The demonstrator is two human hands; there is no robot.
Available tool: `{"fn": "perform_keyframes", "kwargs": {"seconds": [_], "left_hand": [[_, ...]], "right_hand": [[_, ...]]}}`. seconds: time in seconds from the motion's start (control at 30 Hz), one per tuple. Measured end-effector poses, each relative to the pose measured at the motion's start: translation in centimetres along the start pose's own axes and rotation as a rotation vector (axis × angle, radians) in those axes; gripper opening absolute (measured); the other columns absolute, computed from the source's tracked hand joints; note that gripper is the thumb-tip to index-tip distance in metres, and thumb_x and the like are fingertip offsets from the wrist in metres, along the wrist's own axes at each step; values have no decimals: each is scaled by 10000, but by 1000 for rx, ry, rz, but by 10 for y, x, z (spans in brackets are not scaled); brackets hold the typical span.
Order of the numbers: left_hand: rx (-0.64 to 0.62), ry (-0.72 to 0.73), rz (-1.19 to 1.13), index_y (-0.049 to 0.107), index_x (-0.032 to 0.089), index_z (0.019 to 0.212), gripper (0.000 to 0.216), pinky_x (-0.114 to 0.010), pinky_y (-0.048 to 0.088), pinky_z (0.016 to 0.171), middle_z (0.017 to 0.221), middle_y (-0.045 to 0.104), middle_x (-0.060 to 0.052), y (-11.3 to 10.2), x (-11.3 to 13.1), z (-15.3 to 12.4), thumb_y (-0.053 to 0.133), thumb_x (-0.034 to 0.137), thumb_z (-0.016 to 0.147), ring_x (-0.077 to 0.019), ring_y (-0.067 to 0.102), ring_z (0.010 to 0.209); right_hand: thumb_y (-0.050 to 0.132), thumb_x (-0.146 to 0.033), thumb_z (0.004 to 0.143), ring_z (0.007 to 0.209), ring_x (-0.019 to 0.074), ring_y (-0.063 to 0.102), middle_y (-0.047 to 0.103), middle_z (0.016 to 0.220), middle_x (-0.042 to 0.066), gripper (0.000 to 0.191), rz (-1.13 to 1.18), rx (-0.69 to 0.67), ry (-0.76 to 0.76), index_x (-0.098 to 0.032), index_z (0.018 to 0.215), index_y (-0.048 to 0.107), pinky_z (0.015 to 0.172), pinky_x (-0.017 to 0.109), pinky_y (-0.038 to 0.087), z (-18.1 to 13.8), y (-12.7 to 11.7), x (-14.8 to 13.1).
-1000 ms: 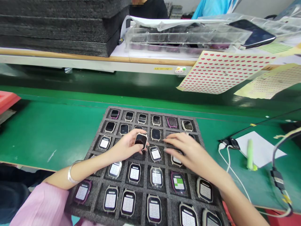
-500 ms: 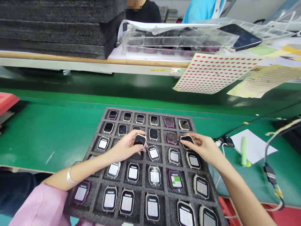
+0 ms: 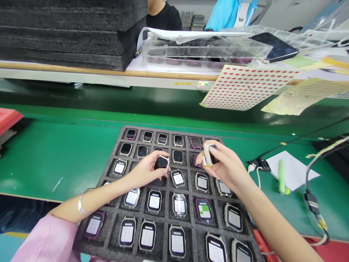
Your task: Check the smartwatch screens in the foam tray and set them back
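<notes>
A dark grey foam tray [image 3: 109, 214] with square compartments holds many smartwatch bodies without straps. Over its middle, my left hand [image 3: 148, 168] is closed on a smartwatch [image 3: 161, 162] with a black screen and pale frame. My right hand [image 3: 222, 160] grips another pale smartwatch [image 3: 209, 154] above the right side, turned on edge so its side shows. Behind the right fingers a purple watch [image 3: 196, 160] is partly covered. Front rows have lit white screens, such as the watch [image 3: 179, 203]; one purple-framed watch [image 3: 204, 210] displays green and white blocks. Back-row screens are dark.
Black foam sheets [image 3: 60, 32] are stacked on the shelf, beside clear plastic trays [image 3: 207, 49] and a phone [image 3: 275, 46]. A sticker sheet [image 3: 247, 87] hangs from the shelf edge. Cables [image 3: 311, 198], white paper [image 3: 296, 171] and a green marker [image 3: 281, 175] lie right. Two people are beyond the shelf.
My right hand has lifted its smartwatch from the tray's right side, moved it slightly left and tipped it on edge. My left hand stays nearly still with its watch.
</notes>
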State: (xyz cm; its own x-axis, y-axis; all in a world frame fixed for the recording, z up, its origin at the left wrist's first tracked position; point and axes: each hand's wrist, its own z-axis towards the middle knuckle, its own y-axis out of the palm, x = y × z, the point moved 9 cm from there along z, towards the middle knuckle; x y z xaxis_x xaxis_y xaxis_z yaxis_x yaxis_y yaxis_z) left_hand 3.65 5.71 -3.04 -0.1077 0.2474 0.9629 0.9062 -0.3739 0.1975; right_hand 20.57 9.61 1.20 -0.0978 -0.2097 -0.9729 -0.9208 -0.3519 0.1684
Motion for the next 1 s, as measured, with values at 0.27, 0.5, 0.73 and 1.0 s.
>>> {"fn": "perform_keyframes", "kwargs": {"seconds": [0.27,0.5,0.73,1.0], "left_hand": [[8,17,-17,442,174,1152,430,-249,450,613,875,577,-21,-4,0,2,633,180,767,-139,595,727],[68,111,242,469,193,1193,430,-252,432,630,831,519,-2,-13,4,-1,619,203,790,-134,487,711],[106,109,430,525,183,1116,379,-236,363,599,726,459,34,-13,12,-5,560,124,743,-122,416,636],[70,84,492,513,185,1168,413,-251,369,624,725,499,32,-8,12,-6,559,156,758,-134,452,646]], "right_hand": [[532,-368,921,730,183,588,653,1057,135,348,168,-216,108,-164,1200,579,536,281,475,15,38,20],[568,-266,921,886,197,615,644,1127,153,367,254,-282,170,-147,1267,544,694,304,486,13,40,40],[526,-324,948,641,154,615,679,984,121,212,274,-289,178,-193,1109,571,519,241,436,11,43,44],[542,-287,935,774,149,548,628,1122,148,356,396,-247,160,-149,1261,570,618,240,441,13,40,40]]}}
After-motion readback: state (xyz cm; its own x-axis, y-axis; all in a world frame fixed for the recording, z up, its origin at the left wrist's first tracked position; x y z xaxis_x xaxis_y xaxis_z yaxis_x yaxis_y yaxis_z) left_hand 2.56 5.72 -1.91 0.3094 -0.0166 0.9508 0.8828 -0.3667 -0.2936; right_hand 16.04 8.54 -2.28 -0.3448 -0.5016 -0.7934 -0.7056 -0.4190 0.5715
